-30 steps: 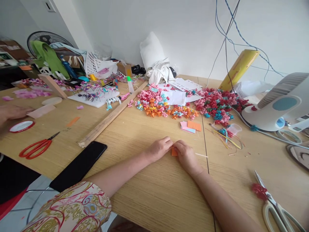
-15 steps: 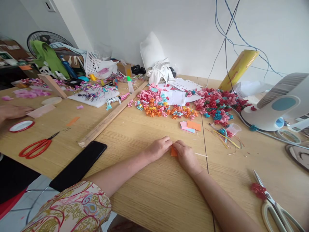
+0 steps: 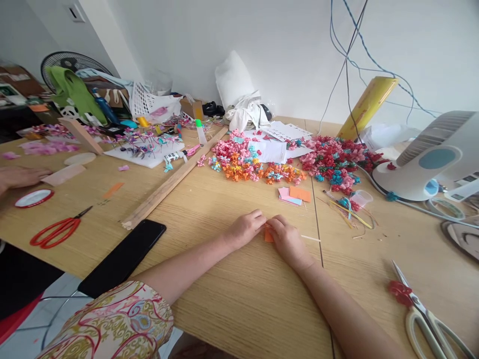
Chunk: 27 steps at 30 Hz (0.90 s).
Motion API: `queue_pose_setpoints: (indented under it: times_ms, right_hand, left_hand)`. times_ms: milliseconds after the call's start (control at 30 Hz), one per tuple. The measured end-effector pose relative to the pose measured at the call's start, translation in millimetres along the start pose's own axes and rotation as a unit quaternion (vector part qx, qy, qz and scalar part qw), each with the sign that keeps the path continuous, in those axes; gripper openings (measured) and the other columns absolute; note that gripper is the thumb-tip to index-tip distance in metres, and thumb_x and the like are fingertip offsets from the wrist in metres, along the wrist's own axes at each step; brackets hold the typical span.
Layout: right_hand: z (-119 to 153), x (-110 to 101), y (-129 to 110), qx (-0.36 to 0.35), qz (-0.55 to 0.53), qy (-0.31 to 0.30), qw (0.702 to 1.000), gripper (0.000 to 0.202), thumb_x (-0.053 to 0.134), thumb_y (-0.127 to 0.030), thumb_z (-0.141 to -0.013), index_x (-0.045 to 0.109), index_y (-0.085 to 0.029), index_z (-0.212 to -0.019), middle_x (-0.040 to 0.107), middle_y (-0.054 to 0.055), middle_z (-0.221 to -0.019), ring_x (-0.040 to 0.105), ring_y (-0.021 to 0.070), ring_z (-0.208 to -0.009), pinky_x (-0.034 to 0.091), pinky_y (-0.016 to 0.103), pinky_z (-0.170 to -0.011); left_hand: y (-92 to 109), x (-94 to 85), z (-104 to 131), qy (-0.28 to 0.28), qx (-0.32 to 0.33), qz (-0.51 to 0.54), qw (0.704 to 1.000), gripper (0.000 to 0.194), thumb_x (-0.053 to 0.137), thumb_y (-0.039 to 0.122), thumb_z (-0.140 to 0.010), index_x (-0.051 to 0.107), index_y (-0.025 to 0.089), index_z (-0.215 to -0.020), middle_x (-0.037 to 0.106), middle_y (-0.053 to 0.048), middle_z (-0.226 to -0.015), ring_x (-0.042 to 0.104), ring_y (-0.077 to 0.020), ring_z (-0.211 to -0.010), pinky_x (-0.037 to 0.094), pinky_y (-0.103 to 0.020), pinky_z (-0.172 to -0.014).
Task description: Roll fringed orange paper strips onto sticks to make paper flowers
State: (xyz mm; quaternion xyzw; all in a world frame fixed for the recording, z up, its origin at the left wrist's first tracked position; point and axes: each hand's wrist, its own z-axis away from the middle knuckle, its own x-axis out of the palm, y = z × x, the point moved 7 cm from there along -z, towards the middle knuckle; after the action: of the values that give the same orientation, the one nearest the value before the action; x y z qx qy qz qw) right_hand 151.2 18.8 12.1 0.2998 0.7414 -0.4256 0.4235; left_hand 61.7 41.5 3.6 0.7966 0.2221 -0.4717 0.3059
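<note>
Close together over the wooden table, my left hand and my right hand meet at the fingertips. Between them shows a small piece of orange paper, pinched by my right fingers. My left fingertips are closed at its upper edge; the exact grip is hidden. A thin pale strip sticks out to the right from behind my right hand. Beyond the hands lie orange paper squares with pink and blue ones. Farther back is a heap of small orange paper flowers among pink and blue ones.
White-handled scissors lie at right, red-handled scissors at left. A black phone and a wooden bar are left of my arms. A white fan stands at right. Another person's hand rests at the far left.
The view has shifted very slightly. My hands stay in nearly the same place, fingertips together at the orange paper.
</note>
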Motion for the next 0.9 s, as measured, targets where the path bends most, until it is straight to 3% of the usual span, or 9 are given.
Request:
queue_pose_setpoints:
  times_ms: [567, 900]
  right_hand:
    - [1.4, 2.0, 0.7, -0.018, 0.011, 0.0, 1.0, 0.022, 0.038, -0.014, -0.085, 0.056, -0.021, -0.095, 0.057, 0.003, -0.086, 0.056, 0.0111, -0.074, 0.04, 0.018, -0.064]
    - [1.8, 0.6, -2.9, -0.024, 0.061, -0.033, 0.997, 0.023, 0.038, -0.01, -0.082, 0.055, -0.02, -0.095, 0.056, 0.004, -0.087, 0.055, 0.0109, -0.072, 0.039, 0.017, -0.06]
  left_hand:
    - [-0.5, 4.8, 2.0, -0.018, 0.007, -0.018, 1.0, 0.009, 0.043, 0.017, -0.084, 0.05, 0.016, -0.079, 0.048, 0.0, -0.079, 0.05, -0.0096, -0.07, 0.041, -0.019, -0.062]
    - [-0.3, 1.6, 1.8, -0.009, 0.005, -0.017, 1.0, 0.009, 0.043, 0.016, -0.083, 0.051, 0.016, -0.078, 0.049, 0.0, -0.078, 0.05, -0.0097, -0.07, 0.04, -0.018, -0.061]
